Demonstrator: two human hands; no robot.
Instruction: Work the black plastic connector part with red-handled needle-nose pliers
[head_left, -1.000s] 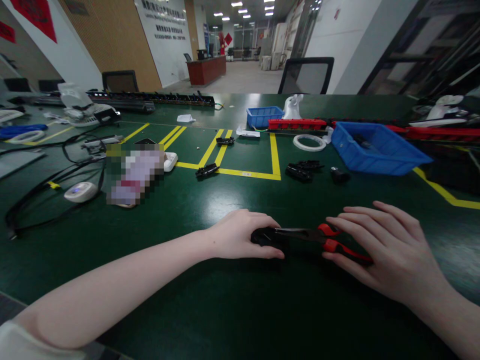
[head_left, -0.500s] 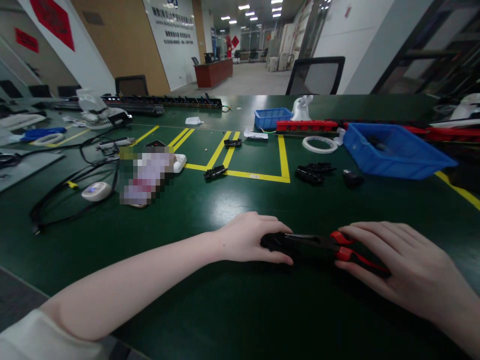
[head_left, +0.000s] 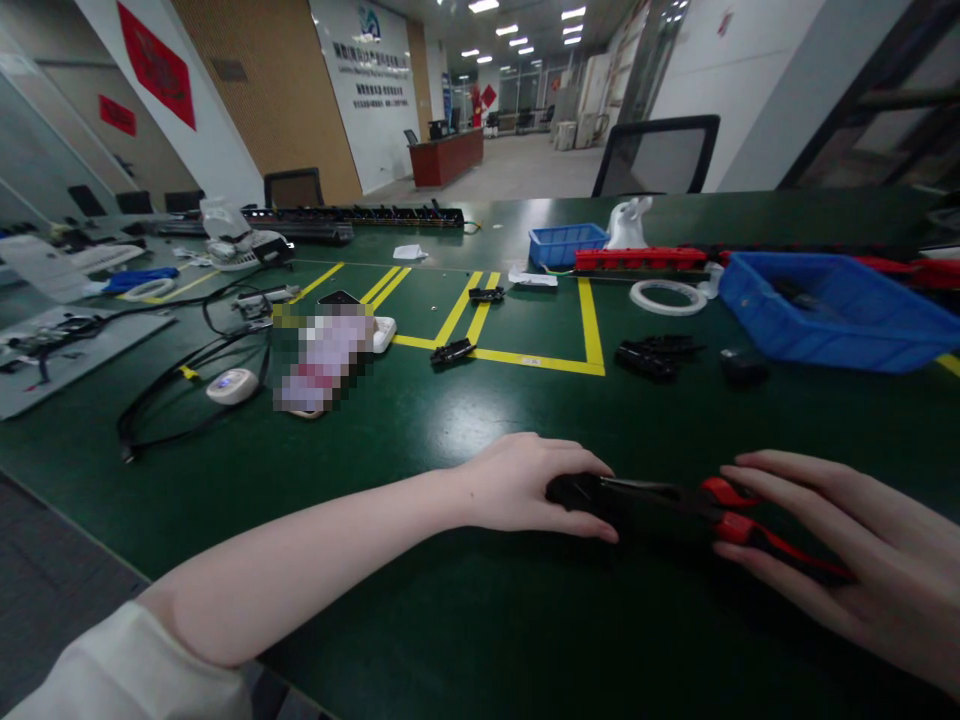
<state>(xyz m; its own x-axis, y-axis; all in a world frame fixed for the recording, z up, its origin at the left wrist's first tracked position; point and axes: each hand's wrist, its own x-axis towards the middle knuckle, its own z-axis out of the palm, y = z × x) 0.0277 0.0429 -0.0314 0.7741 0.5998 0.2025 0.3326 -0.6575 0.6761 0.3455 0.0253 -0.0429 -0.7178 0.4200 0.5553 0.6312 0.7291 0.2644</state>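
Near the table's front, my left hand [head_left: 525, 485] is closed around a small black part [head_left: 577, 492], pinched between thumb and fingers. Long-nose pliers with red and black handles [head_left: 739, 510] reach across from the right, and their jaws meet the black part. My right hand [head_left: 840, 545] grips the handles, thumb on the near side and fingers along the far side. The handles stand a little apart. What exactly the jaw tips touch inside the dark part cannot be made out.
Black parts [head_left: 652, 357] lie ahead, with a dark block [head_left: 744, 366] and a blue bin [head_left: 832, 340] to the right. Another black part [head_left: 453, 354] sits by the yellow tape [head_left: 540, 362]. A blurred phone [head_left: 326, 360] and a cable [head_left: 127, 425] are at left.
The camera view has turned left, so everything appears shifted right. Both hands keep their hold on the black part and the pliers; the right hand's fingers look slightly more spread.
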